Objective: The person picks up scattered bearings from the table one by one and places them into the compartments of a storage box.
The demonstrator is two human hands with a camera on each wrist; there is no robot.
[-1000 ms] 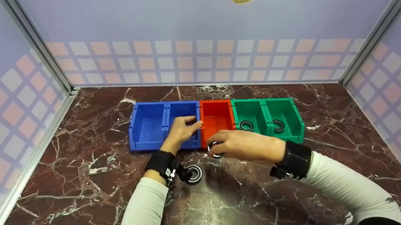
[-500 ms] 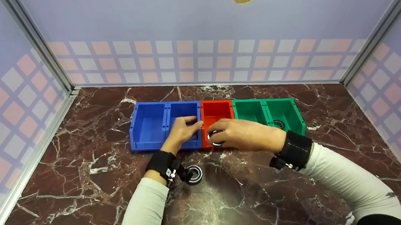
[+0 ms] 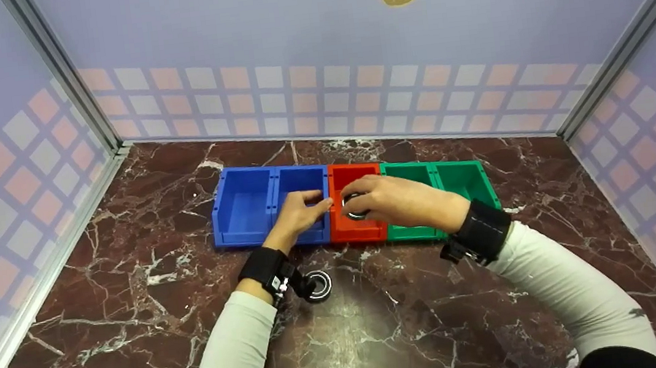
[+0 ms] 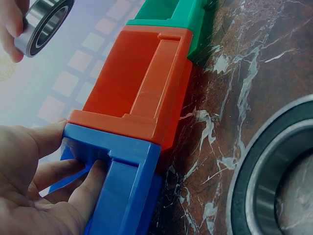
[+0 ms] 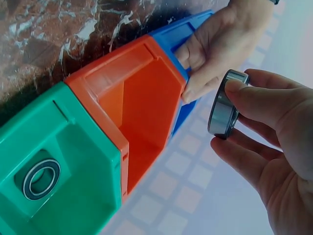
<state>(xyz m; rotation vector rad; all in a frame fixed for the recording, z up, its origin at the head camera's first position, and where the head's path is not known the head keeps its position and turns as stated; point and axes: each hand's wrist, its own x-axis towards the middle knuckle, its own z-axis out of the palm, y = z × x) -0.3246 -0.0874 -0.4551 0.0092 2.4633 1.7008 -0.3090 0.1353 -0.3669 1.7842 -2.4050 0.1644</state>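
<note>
My right hand (image 3: 397, 197) pinches a ball bearing (image 5: 227, 105) by its rim, above the red bin (image 3: 360, 234). In the right wrist view the thumb lies on one side of the bearing and fingers on the other. My left hand (image 3: 297, 215) grips the side wall of the second blue bin (image 4: 124, 196), fingers inside it and thumb on the edge beside the red bin. A second bearing (image 3: 318, 285) lies on the marble-patterned table near the left wrist. Another bearing (image 5: 41, 179) rests inside a green bin (image 5: 85, 161).
The bins form one joined row: a further blue bin (image 3: 241, 206) at the left end, a further green bin (image 3: 463, 178) at the right. Walls with a tile pattern surround the table (image 3: 198, 347) at the back and both sides.
My right hand has carried the bearing away from me, from the red bin's front edge to over the bin. The left hand has stayed in place.
</note>
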